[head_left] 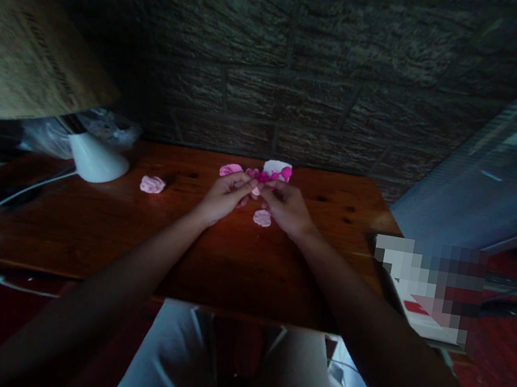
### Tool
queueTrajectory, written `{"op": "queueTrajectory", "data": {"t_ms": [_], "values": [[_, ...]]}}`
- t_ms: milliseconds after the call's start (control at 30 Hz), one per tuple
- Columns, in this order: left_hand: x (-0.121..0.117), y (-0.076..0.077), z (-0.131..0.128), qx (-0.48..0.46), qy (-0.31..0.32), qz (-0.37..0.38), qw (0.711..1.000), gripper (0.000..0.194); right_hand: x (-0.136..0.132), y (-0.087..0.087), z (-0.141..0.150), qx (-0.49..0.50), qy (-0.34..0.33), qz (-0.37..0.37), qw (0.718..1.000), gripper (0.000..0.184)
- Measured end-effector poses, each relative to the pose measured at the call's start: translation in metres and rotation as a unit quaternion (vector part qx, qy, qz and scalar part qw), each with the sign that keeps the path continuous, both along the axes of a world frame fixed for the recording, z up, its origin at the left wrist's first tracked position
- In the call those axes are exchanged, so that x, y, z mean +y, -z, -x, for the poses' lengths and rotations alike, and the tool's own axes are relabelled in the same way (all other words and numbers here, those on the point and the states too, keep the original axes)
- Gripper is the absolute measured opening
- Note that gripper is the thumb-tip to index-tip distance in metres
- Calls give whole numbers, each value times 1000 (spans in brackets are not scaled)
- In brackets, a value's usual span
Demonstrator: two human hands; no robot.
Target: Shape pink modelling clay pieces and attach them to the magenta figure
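My left hand (227, 196) and my right hand (288, 206) meet over the wooden table, their fingertips closed together on a small pale pink piece (255, 190) that looks like soft clay. Most of that piece is hidden by the fingers. Just below them lies a flattened pale pink lump (262, 218). Behind the fingertips are several bright magenta bits (286, 173), a white piece (276, 167) and a pink lump (231, 169), partly covered by the hands. Farther left sits a crumpled light pink lump (152, 184).
A lamp with a white base (97, 159) and a burlap-like shade (27, 45) stands at the left, its white cord (3, 195) running over the table (99, 234). Clear plastic (46, 135) lies behind it. A dark stone wall (263, 37) rises behind.
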State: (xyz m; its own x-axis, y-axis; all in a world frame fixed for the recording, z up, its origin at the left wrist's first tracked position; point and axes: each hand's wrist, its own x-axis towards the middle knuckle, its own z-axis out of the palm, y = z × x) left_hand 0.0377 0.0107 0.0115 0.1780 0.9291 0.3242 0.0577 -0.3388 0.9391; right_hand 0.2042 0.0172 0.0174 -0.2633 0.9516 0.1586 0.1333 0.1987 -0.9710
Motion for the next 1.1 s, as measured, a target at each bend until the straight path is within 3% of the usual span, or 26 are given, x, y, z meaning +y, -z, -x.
{"op": "queueTrajectory", "data": {"t_ms": [267,833,1100], "values": [[1,-1,0,22,8,-45,999,46,1,2,1,2,3,-5,1000,22],[1,2,-1,-35,-4,17,999,36,-2,-2,0,2,0,6,1000,28],[0,0,-1,-16,-1,29,999,33,2,2,-2,9,16,-12,1000,25]]}}
